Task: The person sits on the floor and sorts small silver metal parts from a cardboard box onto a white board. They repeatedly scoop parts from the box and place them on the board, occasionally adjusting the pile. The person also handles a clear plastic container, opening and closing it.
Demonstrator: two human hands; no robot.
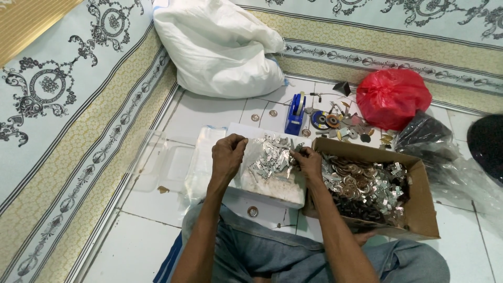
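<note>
My left hand point(227, 155) pinches the edge of a clear plastic bag point(209, 157) that lies over a white foam block point(272, 191). Small silvery metal clips point(270, 160) are heaped on the bag between my hands. My right hand point(309, 162) rests at the right side of that heap, fingers closed on some clips. Just right of it stands an open cardboard box point(424, 209) full of coppery rings and more metal pieces point(361, 183).
A white sack point(220, 47) lies at the back, a red plastic bag point(393, 97) and a dark bag point(427, 139) at the right. A blue tool point(296, 112) and loose small parts point(340, 123) sit on the white tiles. Patterned carpet point(63, 105) borders the left. A clear lid point(157, 160) lies nearby.
</note>
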